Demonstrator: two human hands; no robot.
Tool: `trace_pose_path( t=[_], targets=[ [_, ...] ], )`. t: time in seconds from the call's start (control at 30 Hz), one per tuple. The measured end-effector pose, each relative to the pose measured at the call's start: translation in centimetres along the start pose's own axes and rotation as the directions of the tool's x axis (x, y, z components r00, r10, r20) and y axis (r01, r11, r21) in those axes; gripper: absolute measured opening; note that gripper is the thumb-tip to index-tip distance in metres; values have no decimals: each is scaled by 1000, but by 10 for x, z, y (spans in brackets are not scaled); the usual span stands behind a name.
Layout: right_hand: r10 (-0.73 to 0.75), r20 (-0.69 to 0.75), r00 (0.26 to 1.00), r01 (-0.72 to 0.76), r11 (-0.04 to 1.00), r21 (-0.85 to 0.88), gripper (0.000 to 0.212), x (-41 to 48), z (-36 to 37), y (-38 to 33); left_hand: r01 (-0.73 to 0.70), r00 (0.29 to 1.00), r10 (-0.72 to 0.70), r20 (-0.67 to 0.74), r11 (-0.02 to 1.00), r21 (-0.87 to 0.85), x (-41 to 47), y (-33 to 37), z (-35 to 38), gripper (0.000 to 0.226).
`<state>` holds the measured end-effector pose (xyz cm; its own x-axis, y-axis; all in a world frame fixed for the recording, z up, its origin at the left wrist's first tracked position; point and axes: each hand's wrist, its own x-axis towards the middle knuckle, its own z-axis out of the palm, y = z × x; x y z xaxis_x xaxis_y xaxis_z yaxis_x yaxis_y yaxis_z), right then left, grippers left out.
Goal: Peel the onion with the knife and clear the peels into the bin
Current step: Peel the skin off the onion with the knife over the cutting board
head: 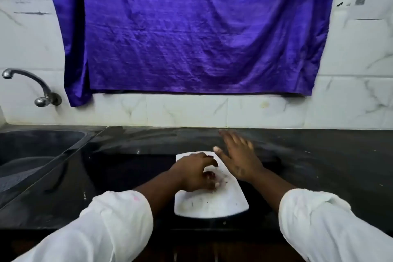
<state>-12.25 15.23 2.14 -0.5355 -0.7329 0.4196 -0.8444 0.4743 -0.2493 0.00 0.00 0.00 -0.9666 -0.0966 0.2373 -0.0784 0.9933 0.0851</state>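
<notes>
A white cutting board (212,204) lies on the black counter near the front edge. My left hand (194,173) sits on the board with its fingers curled over reddish onion peels (210,175). Small peel scraps (225,176) lie scattered beside it. My right hand (238,155) hovers blurred over the board's far right corner, fingers straight and spread, holding nothing. I see no knife, whole onion or bin in this view.
A dark sink (32,155) with a metal tap (32,87) is at the left. A purple cloth (191,27) hangs on the tiled wall behind. The black counter (319,166) extends to the right.
</notes>
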Motion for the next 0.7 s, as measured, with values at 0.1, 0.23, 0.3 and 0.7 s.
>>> trace_pose_path(
  t=[0.1,0.23,0.3,0.7],
  targets=[
    [-34,-12,999,35,999,20,63,1,6,1,34,997,-22,80,987,-159,3,-1,13,41],
    [-35,41,999,28,988,153,50,15,26,13,58,997,-75,-36,932,-358,15,-17,22,31],
    [-7,108,994,-46,875,483,39,24,34,16,59,987,-140,-76,764,-642,22,-28,21,28],
    [160,83,984,-120,241,963,35,36,80,22,-152,884,-358,-300,386,-910,38,-35,51,9]
  ],
)
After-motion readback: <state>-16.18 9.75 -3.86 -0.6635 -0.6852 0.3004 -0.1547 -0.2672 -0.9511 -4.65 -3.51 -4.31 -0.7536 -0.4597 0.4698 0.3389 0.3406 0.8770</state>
